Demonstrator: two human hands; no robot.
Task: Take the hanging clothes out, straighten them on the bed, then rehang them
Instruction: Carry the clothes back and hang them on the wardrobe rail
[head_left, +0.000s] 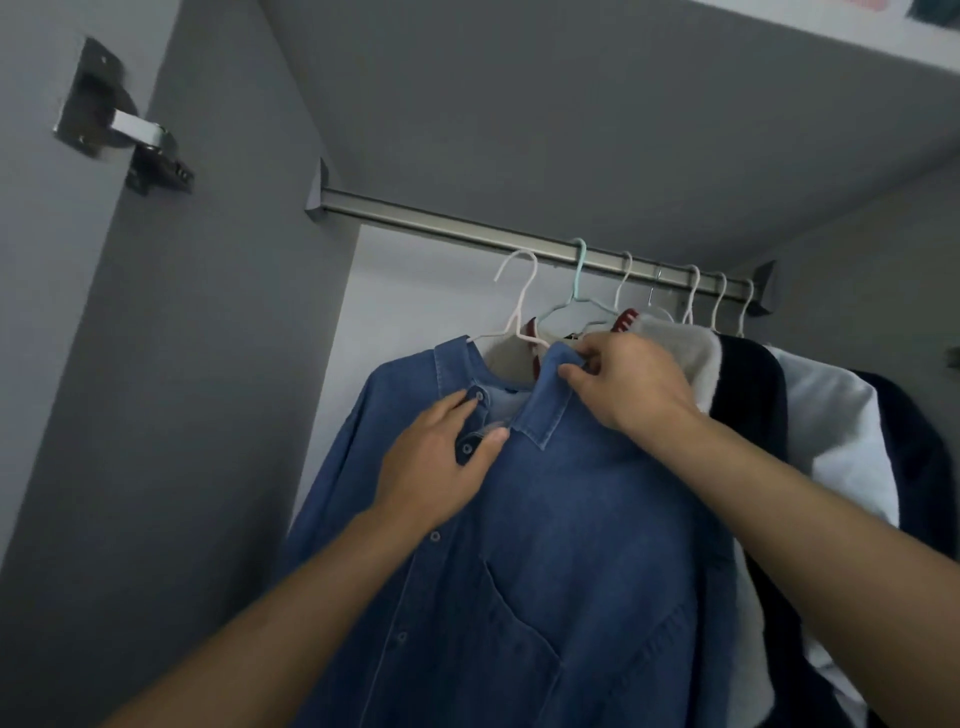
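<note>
A: What was seen of the room?

B: A grey wardrobe interior (218, 364) was shown from below, closed in by a flat grey top panel (571, 104). A brushed-metal hanging rail (441, 224) was fixed across it between two grey end brackets. A steel door hinge (124, 130) was mounted on the left side panel. Above the top panel a white shelf edge (831, 36) was visible; what lay on it could not be made out.

A: And where was the garment?

B: A blue denim button-up shirt (545, 545) with a chest pocket was held on a white wire hanger (517, 306), whose hook was seen just below the rail and left of the other hooks; whether it touched the rail could not be told.

A: How were the hands placed?

B: The left hand (441, 467) was laid on the shirt front at the upper buttons, its fingers nearly straight and pressed flat against the placket. The collar's right side was pinched by the right hand (623, 384), with thumb and fingertips curled round the collar edge.

A: What else was hung there?

B: A mint-green plastic hanger (577, 291) was hooked on the rail, followed rightward by a cream fleece garment (685, 353), a black garment (748, 400), a white garment (841, 441) and a dark navy garment (919, 467), packed closely together.
</note>
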